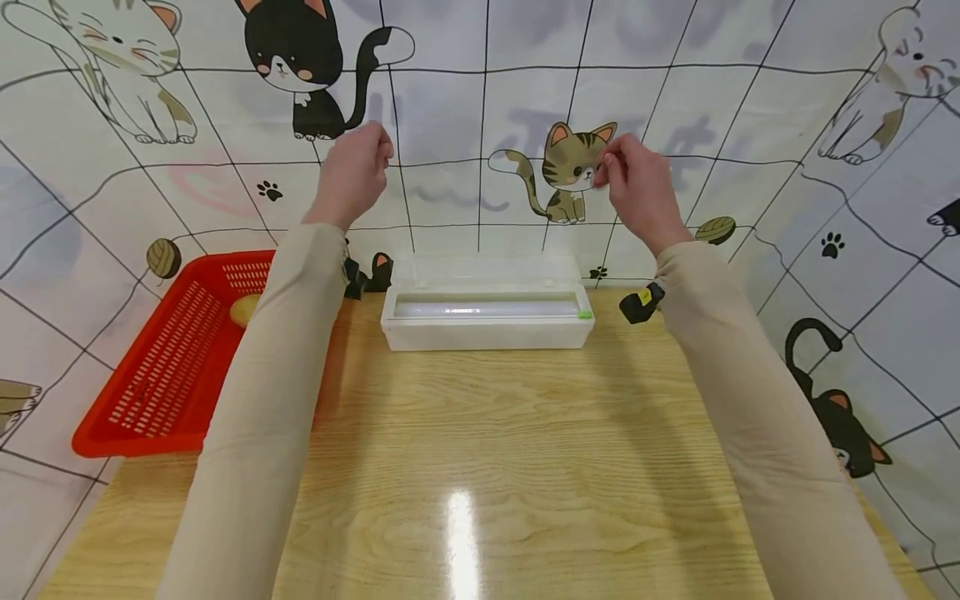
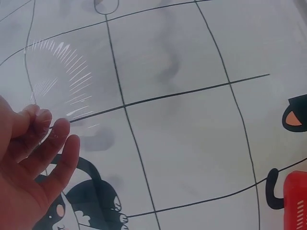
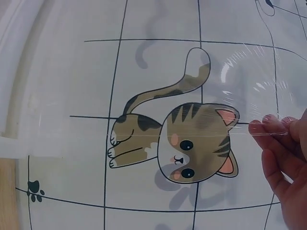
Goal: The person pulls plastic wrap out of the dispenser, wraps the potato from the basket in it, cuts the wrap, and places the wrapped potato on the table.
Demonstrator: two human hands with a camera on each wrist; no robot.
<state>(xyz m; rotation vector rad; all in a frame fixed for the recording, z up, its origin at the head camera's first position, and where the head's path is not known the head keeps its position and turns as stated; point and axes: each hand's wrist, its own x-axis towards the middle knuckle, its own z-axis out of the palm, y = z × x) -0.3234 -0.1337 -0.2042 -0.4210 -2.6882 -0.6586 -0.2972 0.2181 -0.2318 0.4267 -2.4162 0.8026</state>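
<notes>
A white cling film dispenser [image 1: 487, 337] stands at the back of the table, its clear lid [image 1: 487, 271] raised and a shiny roll [image 1: 487, 309] inside. A sheet of transparent cling film [image 3: 211, 134] runs up from it, wrinkled near the fingers. My left hand [image 1: 354, 173] is above the dispenser's left end and pinches the film between thumb and index finger, the other fingers spread. Above the right end, my right hand [image 1: 639, 190] pinches the other corner. In the left wrist view, the film [image 2: 72, 76] shows only by glints and creases.
A red perforated basket [image 1: 142, 400] stands at the left, with a yellowish round item [image 1: 243, 310] partly hidden by my left sleeve. The wooden table [image 1: 480, 442] stretches toward me. Behind it hangs a white cat-print sheet [image 1: 442, 117].
</notes>
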